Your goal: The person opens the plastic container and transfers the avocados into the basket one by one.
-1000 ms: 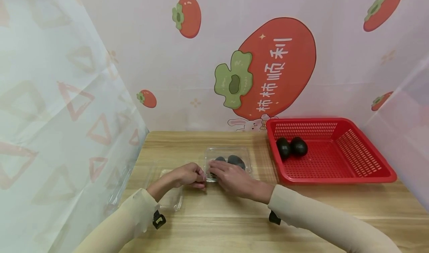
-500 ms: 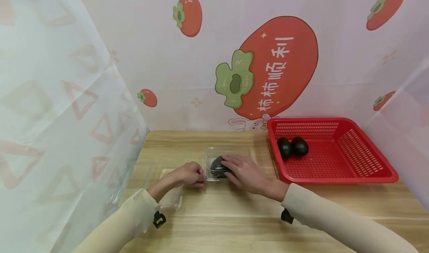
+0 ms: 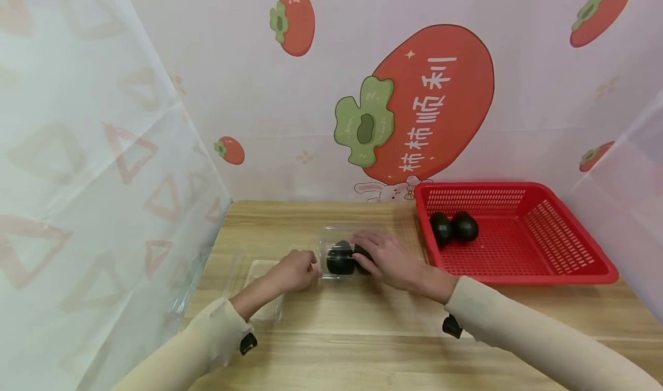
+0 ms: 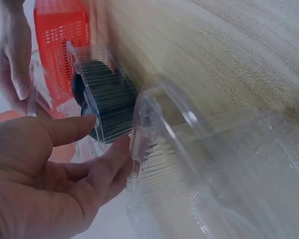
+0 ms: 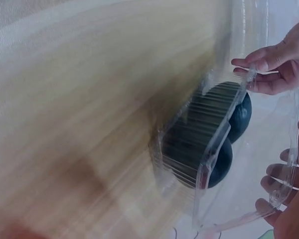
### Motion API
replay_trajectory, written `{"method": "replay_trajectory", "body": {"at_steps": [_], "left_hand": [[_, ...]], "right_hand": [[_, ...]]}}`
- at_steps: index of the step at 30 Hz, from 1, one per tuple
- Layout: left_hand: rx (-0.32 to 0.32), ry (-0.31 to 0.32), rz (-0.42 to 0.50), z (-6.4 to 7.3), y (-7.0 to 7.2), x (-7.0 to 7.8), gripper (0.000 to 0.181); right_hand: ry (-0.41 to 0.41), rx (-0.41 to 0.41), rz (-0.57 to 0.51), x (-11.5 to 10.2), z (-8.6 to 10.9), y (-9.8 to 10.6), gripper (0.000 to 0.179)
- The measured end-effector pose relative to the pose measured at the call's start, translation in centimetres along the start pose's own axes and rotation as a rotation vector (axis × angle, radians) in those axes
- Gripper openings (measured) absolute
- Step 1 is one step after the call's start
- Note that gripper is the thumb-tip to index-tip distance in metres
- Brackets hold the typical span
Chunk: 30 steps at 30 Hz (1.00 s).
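Observation:
A clear plastic clamshell box [image 3: 331, 236] stands mid-table with two dark avocados [image 3: 340, 259] inside. My left hand [image 3: 307, 268] pinches the box's left rim between thumb and fingers [image 4: 107, 167]; the ribbed wall and an avocado [image 4: 109, 107] show just past them. My right hand [image 3: 370, 248] lies over the right part of the box, fingers curved over its lid. In the right wrist view the lid [image 5: 249, 164] stands ajar over the avocados [image 5: 217, 142], my right fingers [image 5: 270, 185] show behind its edge, and the left hand [image 5: 271, 64] holds the far rim.
A red slotted basket [image 3: 544, 230] sits at the right rear with two more avocados [image 3: 453, 227]. A second clear clamshell [image 3: 256, 290] lies open under my left forearm. Patterned sheets wall in the left, back and right sides of the wooden table [image 3: 362, 333].
My right hand slid from the box's left front corner to its right side, uncovering the avocado at the left. The left hand stayed at the box's left rim.

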State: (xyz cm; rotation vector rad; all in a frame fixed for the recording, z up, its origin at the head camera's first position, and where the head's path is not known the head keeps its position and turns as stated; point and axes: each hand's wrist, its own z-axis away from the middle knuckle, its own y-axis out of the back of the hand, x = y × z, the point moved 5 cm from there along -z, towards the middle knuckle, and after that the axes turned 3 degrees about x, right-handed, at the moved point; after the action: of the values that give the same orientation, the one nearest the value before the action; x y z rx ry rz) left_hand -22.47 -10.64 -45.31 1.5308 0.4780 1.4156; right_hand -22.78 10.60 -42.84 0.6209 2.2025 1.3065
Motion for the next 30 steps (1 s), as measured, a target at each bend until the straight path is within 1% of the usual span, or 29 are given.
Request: {"method": "replay_trajectory", "body": {"at_steps": [2,3,5,7,11,13,15,19,24,30], "left_hand": [[0.025,0.013,-0.011,0.1,0.0,0.2,0.033],[0.036,0.015,-0.017,0.1,0.1,0.2,0.042],[0.051,0.014,-0.024,0.1,0.0,0.4,0.054],[0.061,0.011,-0.017,0.1,-0.1,0.5,0.063],[0.059,0.000,0.006,0.1,-0.5,0.5,0.079],[0.064,-0.019,0.013,0.0,-0.7,0.6,0.086],[0.077,-0.051,0.009,-0.2,-0.9,0.7,0.090],[0.094,-0.089,0.004,-0.5,-1.3,0.6,0.092],[0.083,-0.099,-0.017,-0.7,-1.9,0.3,0.093],[0.057,-0.096,-0.030,-0.7,-2.4,-0.1,0.101]], "right_hand": [[-0.004,0.001,-0.002,0.2,-0.1,0.2,0.043],[-0.007,0.004,-0.007,0.3,-0.1,0.3,0.043],[-0.015,0.004,-0.018,0.4,-0.3,0.6,0.043],[-0.030,0.003,-0.033,0.6,-0.4,0.8,0.042],[-0.058,-0.006,-0.053,1.1,-0.6,1.2,0.041],[-0.065,-0.011,-0.060,1.2,-0.8,1.4,0.041],[-0.074,-0.011,-0.064,1.4,-1.0,1.6,0.040],[-0.111,-0.019,-0.074,1.9,-1.5,2.2,0.040],[-0.172,-0.050,-0.090,2.5,-2.1,2.6,0.043],[-0.219,-0.090,-0.114,3.1,-2.8,2.8,0.049]]}}
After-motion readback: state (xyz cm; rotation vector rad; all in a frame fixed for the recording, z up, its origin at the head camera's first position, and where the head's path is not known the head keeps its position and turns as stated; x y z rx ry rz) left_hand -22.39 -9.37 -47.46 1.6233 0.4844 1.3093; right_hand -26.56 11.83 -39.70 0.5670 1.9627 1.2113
